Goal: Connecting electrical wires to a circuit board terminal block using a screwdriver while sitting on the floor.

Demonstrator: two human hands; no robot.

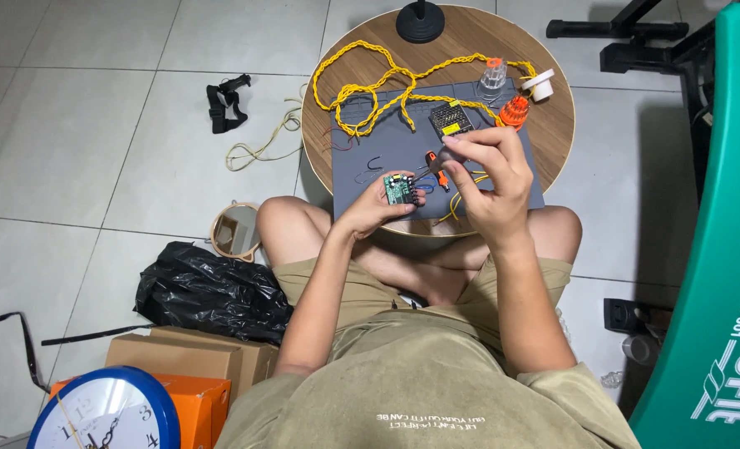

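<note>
Over a low round wooden table (553,125), seen from above — person seated cross-legged on grey tile, both hands raised above a grey work mat (353,183).

Left hand (376,206): fingers closed around a small green circuit board (400,189), held just above the mat's near edge. Thin wires trail from the board onto the mat.

Right hand (482,176): fingers pinched together on a small screwdriver with an orange-and-black handle (435,169), tip angled toward the board. Whether the tip touches a screw — cannot tell, too small.

Progress, as a judgement: work on the board looks under way, not finished. Board sits loose in the hand, not mounted in anything. A perforated metal box (451,119) lies on the mat behind the right hand, and 1 long yellow twisted cable (370,91) sprawls across mat and table, looping to the far side.

Around: orange bit holder (514,111), clear plastic piece with an orange cap (492,75), white round part (540,84), black lamp base (420,21) at the far rim. On the floor, left: black plastic bag (208,291), cardboard boxes (195,357), blue-rimmed wall clock (104,416), small round mirror (237,230).

In the way: cable loops crowd the mat's far half; loose wires lie directly under the hands.
</note>
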